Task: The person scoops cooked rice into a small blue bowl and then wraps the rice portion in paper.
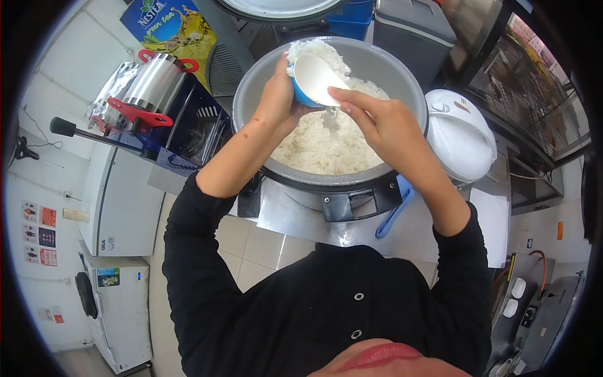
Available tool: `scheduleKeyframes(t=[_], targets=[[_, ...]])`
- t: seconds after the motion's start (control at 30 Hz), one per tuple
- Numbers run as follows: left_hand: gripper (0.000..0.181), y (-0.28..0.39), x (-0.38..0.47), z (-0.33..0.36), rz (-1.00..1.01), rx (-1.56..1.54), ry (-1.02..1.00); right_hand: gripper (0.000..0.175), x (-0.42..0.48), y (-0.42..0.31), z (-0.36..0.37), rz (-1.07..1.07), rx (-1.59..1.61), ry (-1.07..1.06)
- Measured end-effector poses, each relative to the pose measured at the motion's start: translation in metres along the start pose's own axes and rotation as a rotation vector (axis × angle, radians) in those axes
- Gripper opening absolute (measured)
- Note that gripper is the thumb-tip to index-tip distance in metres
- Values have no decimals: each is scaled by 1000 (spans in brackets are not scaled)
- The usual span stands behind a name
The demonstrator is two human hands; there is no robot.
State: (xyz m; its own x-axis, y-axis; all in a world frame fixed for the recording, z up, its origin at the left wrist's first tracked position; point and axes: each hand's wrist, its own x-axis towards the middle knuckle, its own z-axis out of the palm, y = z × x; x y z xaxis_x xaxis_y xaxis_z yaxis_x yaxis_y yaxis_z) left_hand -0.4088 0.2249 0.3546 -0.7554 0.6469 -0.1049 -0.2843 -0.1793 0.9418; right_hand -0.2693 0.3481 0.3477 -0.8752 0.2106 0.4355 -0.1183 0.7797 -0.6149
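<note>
A large rice cooker pot point(249, 101) stands before me, its lower part covered with cooked white rice point(325, 146). My left hand point(278, 96) holds a small blue cup point(304, 94) over the pot, tilted, with white rice point(318, 49) heaped at its far side. In my right hand point(377, 115) is a white rice paddle point(313, 77), whose broad head lies over the cup's mouth and hides most of its inside. Both hands are above the rice, close together.
Right of the pot stands a small white rice cooker point(459, 136). A blue-handled utensil point(395, 212) lies on the steel table point(301, 214) by the pot's near handle. At left is a blue machine with a lever point(99, 136). The open lid point(282, 7) is beyond.
</note>
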Motion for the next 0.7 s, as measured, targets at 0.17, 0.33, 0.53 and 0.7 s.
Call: scheduleKeyframes(t=[0.17,0.33,0.53,0.7], targets=[[52,0,5,-6,10,-59,-20,24,-6,8,-10,-83,103,58],[47,-6,9,-8,80,-184,-54,25,-15,-7,-8,25,-46,-34],[46,3,0,-1,6,-78,-89,27,-14,16,-10,37,-26,70],[48,-9,0,-9,-1,-122,-131,29,0,38,-17,-25,197,53]])
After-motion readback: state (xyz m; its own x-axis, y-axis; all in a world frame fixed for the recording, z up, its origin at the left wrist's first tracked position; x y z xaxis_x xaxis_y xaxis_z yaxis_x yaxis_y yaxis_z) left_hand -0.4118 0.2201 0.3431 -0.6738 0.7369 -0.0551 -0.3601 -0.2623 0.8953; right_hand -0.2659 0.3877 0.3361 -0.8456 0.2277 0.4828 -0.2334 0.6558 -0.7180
